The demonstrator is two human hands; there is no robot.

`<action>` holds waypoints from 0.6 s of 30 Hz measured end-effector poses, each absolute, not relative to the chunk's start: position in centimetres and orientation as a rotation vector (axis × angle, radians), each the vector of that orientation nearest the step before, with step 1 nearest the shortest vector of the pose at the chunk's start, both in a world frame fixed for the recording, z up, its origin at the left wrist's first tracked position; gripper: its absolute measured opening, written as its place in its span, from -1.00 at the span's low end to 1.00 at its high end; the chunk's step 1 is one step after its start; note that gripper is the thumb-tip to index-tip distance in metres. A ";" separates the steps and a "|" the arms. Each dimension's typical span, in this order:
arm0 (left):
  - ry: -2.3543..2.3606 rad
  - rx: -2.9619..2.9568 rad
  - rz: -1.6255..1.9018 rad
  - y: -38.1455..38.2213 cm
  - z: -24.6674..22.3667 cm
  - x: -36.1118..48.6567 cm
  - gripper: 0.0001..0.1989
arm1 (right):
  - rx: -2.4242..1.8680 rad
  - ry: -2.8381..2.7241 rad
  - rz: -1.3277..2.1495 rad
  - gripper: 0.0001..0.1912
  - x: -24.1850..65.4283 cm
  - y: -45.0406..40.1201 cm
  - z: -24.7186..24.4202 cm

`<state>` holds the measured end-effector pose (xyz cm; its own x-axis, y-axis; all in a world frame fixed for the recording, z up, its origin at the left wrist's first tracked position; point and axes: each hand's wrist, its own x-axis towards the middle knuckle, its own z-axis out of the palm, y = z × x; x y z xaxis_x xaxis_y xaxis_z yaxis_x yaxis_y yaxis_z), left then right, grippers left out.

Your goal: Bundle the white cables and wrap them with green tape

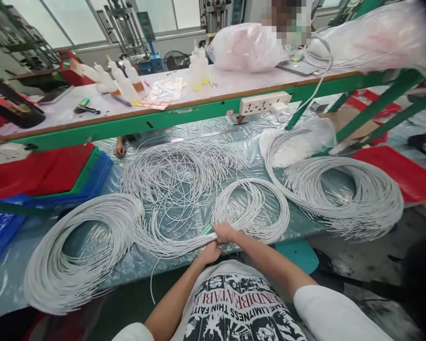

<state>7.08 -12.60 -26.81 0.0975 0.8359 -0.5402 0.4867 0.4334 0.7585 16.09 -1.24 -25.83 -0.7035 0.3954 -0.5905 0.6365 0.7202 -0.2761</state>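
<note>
Fingers of both hands pinch one gathered bunch of white cords (184,244) at the near table edge; we see our left hand (209,253) closed on it from below, our right hand (225,232) closed on it just above, a green tie (208,230) showing beside the right thumb. Bunch fans left into a big coil (74,255) on the plastic-covered table (7,279). Small coil (252,210) lies just behind our hands, loose tangle (177,173) further back, large coil (344,196) to the right. Red, green and blue trays (46,175) sit stacked far left. Green shelf (170,116) above carries bottles (124,80) and a power strip (264,103). Another person's hand (119,150) rests under that shelf.
</note>
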 end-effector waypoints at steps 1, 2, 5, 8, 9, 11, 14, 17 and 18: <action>1.504 1.229 0.323 -12.5 -26.3 6.6 -0.77 | 0.780 2.423 -0.641 -0.63 16.2 -1.5 -26.0; 1.469 1.256 0.263 -12.3 -25.8 6.0 -0.84 | 0.777 2.422 -0.637 -0.63 16.4 -1.7 -26.1; 1.506 1.336 0.173 -10.9 -24.7 3.5 -0.74 | 0.783 2.420 -0.629 -0.65 16.7 -2.4 -26.5; 1.723 1.417 0.138 -8.7 -24.9 1.6 -0.61 | 0.808 2.423 -0.623 -0.65 16.6 -2.6 -27.2; 1.776 1.439 0.104 -8.0 -25.2 1.4 -0.59 | 0.818 2.427 -0.621 -0.65 16.5 -2.6 -27.4; 1.812 1.481 0.018 -7.2 -26.2 1.6 -0.53 | 0.834 2.430 -0.615 -0.67 16.4 -2.5 -27.8; 1.803 1.548 -0.069 -7.0 -27.3 2.3 -0.46 | 0.846 2.433 -0.595 -0.70 16.4 -2.5 -28.2; 1.821 1.613 -0.119 -6.9 -27.5 2.7 -0.45 | 0.840 2.448 -0.571 -0.67 16.5 -2.8 -28.5; 1.843 1.630 -0.145 -6.8 -27.4 2.8 -0.46 | 0.835 2.450 -0.566 -0.67 16.5 -2.9 -28.7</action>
